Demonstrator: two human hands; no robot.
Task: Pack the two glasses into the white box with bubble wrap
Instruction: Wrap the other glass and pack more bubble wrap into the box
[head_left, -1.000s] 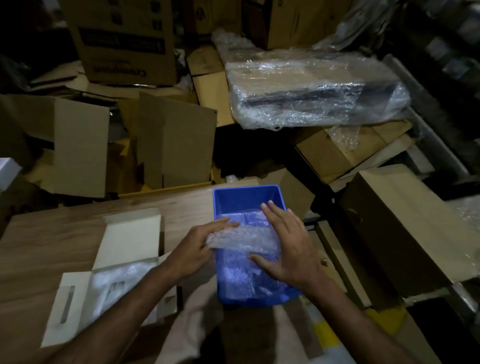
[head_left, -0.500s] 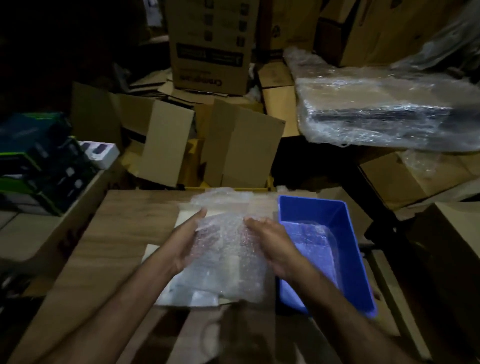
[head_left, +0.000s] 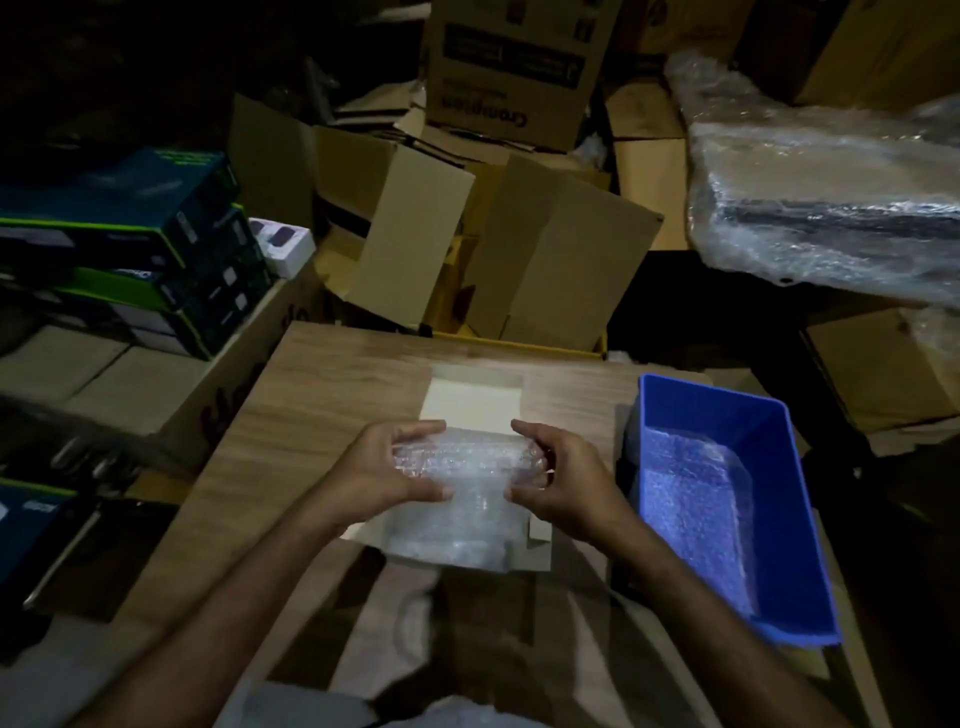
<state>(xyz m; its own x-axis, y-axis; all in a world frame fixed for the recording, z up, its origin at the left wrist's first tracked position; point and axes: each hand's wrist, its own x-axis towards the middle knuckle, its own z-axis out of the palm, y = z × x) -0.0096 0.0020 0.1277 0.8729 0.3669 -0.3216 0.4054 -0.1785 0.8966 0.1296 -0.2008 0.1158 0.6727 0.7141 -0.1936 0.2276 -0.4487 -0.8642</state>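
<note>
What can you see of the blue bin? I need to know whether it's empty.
The blue bin is a rectangular open-topped tub, plastic by its look, upright at the table's right edge, right of the white box. A sheet of bubble wrap lies in it; whether a glass sits under it can't be told. Neither hand touches it.

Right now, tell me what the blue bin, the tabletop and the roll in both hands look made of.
Blue bin: likely moulded plastic, smooth, uniform colour, thin rim.
Tabletop: wood or wood-look laminate, matte, visible grain streaks.
Roll: clear bubble wrap, glossy with tiny bubbles, held by left hand and right hand; contents unclear.
</note>
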